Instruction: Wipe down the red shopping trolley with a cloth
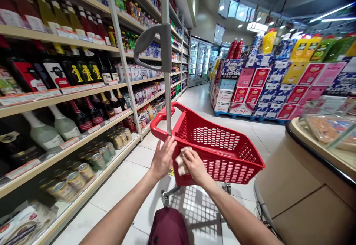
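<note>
The right hand (pixel 195 166) is clamping its fingers on a crumpled beige cloth (pixel 182 165) against the red perforated plastic shopping cart (pixel 217 153); the left hand (pixel 163 158) is resting open-fingered at its corner. I'm worrying that hard pressing could start the cart rolling.

no wording is legible with certainty: print on the dark bottles (pixel 57 76), the price strips (pixel 69 143) on the shelving (pixel 121 44) and the red cartons (pixel 260 78) is too small or blurred to confirm, while a yellow label (pixel 171 171) beside the red cart (pixel 183 181) bears dark characters, partly concealed and likewise unreadable.
</note>
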Tool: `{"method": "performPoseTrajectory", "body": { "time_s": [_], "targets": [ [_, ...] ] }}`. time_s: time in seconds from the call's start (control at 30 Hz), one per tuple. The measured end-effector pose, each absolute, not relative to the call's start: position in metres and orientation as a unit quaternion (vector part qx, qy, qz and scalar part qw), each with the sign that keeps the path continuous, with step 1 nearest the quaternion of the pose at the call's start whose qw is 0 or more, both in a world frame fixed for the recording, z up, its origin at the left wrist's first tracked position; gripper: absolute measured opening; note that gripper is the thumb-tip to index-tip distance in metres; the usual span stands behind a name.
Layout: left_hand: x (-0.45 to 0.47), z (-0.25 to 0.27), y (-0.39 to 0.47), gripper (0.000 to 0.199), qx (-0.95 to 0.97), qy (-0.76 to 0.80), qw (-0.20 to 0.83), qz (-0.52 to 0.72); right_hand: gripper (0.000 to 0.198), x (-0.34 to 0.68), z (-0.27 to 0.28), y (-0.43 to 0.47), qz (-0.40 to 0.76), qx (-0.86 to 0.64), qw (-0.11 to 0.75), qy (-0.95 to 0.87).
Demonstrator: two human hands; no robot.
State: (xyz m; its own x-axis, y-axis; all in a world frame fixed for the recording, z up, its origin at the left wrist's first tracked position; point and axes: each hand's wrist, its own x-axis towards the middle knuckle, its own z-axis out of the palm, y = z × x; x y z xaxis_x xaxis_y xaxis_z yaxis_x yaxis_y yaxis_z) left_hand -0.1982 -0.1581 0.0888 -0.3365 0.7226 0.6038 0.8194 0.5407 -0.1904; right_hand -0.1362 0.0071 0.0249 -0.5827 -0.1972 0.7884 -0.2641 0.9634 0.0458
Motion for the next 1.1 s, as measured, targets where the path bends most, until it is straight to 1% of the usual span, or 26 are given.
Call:
{"method": "performPoseTrajectory", "body": {
  "time_s": [0.07,0.23,0.3,0.4,0.43,0.5,0.57,0.6,0.67,0.73,0.8,0.83,0.9,0.97,1.0,1.07,1.1],
  "targets": [
    [-0.192,0.086,-0.139,0.058,-0.506,-0.802,0.31,-0.064,0.019,-0.126,0.01,0.015,0.042,0.14,0.427,-0.892],
    [-0.194,0.085,-0.084,0.047,-0.496,-0.834,0.238,-0.036,0.025,-0.121,0.016,0.046,0.07,0.042,0.484,-0.871],
    [-0.197,0.083,-0.074,0.047,-0.486,-0.848,0.21,-0.018,0.022,-0.116,0.01,0.059,0.061,0.034,0.464,-0.883],
    [-0.201,0.082,-0.074,0.054,-0.49,-0.85,0.191,-0.014,0.017,-0.096,-0.016,0.076,0.06,0.047,0.389,-0.918],
    [-0.201,0.082,-0.076,0.056,-0.495,-0.849,0.185,-0.021,0.018,-0.088,-0.023,0.081,0.073,0.038,0.376,-0.923],
    [-0.196,0.085,-0.078,0.057,-0.49,-0.852,0.174,-0.053,0.02,-0.076,-0.025,0.09,0.12,-0.012,0.395,-0.911],
    [-0.184,0.088,-0.075,0.054,-0.467,-0.859,0.17,-0.124,0.023,-0.071,-0.01,0.095,0.182,-0.078,0.444,-0.874],
    [-0.174,0.087,-0.071,0.05,-0.455,-0.857,0.161,-0.179,0.025,-0.07,0.001,0.097,0.217,-0.11,0.463,-0.852],
    [-0.151,0.082,-0.061,0.037,-0.436,-0.836,0.111,-0.313,0.028,-0.069,0.023,0.096,0.293,-0.159,0.477,-0.813],
    [-0.129,0.072,-0.049,0.027,-0.4,-0.798,0.012,-0.45,0.029,-0.067,0.036,0.09,0.378,-0.185,0.463,-0.78],
    [-0.113,0.058,-0.037,0.03,-0.335,-0.739,-0.106,-0.575,0.032,-0.06,0.036,0.079,0.449,-0.197,0.442,-0.751],
    [-0.108,0.051,-0.033,0.032,-0.301,-0.7,-0.163,-0.627,0.034,-0.055,0.032,0.073,0.465,-0.192,0.43,-0.75],
    [-0.101,0.039,-0.027,0.033,-0.247,-0.628,-0.264,-0.689,0.038,-0.044,0.018,0.06,0.44,-0.156,0.408,-0.785],
    [-0.098,0.032,-0.025,0.03,-0.221,-0.601,-0.329,-0.695,0.044,-0.032,0.002,0.052,0.365,-0.099,0.39,-0.84],
    [-0.097,0.031,-0.023,0.029,-0.215,-0.602,-0.347,-0.687,0.046,-0.026,-0.003,0.053,0.327,-0.073,0.384,-0.86],
    [-0.099,0.033,-0.02,0.026,-0.221,-0.606,-0.37,-0.668,0.043,-0.018,-0.005,0.065,0.264,-0.058,0.389,-0.881],
    [-0.101,0.036,-0.018,0.026,-0.242,-0.624,-0.352,-0.654,0.04,-0.016,-0.001,0.077,0.234,-0.077,0.401,-0.882]
  ]
}}
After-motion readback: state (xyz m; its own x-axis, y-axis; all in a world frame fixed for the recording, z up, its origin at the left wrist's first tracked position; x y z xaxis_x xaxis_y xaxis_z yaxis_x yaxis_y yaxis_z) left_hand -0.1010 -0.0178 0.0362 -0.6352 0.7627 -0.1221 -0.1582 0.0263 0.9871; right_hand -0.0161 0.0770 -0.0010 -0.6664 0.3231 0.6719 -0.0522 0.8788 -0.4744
